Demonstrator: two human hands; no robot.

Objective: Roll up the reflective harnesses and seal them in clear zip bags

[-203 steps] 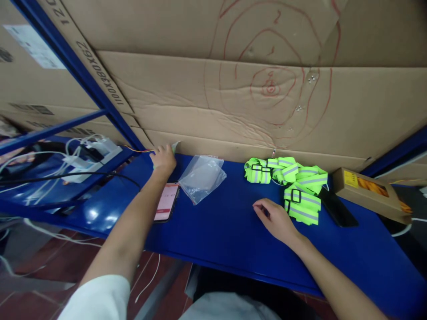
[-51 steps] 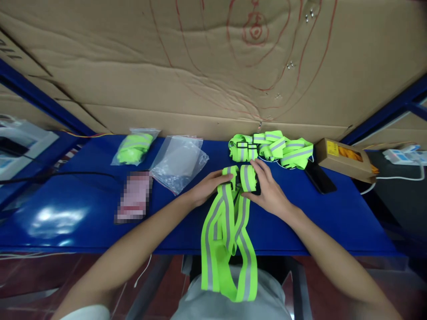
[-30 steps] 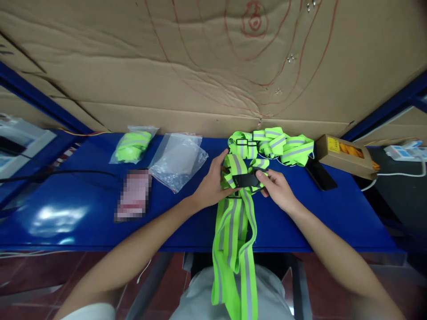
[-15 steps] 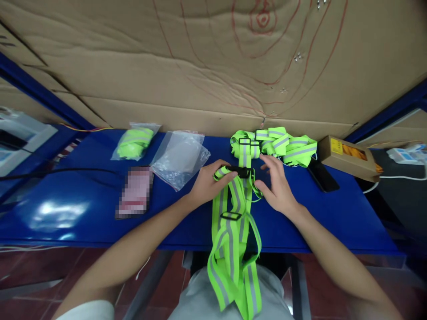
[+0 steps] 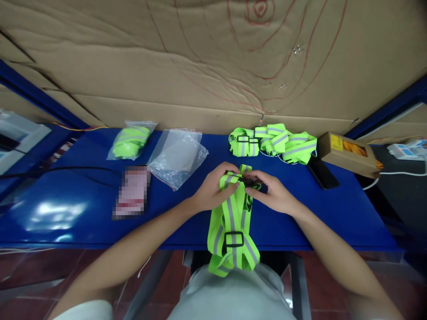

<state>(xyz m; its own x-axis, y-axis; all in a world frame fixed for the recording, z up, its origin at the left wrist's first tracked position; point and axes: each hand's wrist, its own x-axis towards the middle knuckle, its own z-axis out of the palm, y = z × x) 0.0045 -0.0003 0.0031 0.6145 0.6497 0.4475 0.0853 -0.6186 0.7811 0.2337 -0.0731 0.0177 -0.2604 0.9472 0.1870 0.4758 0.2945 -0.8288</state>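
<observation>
Above the blue desk (image 5: 350, 213), the left hand (image 5: 213, 189) and the right hand (image 5: 271, 193) both hold the bunched top of a green strap (image 5: 230, 211), maybe so its long loops can hang past the edge and not slip. The hands partly cover a black clip (image 5: 248, 181), and the phone (image 5: 131, 191) is too blocky to read.

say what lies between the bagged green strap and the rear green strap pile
In the head view, clear plastic packaging lies between the bagged strap and the rear strap pile.
</observation>
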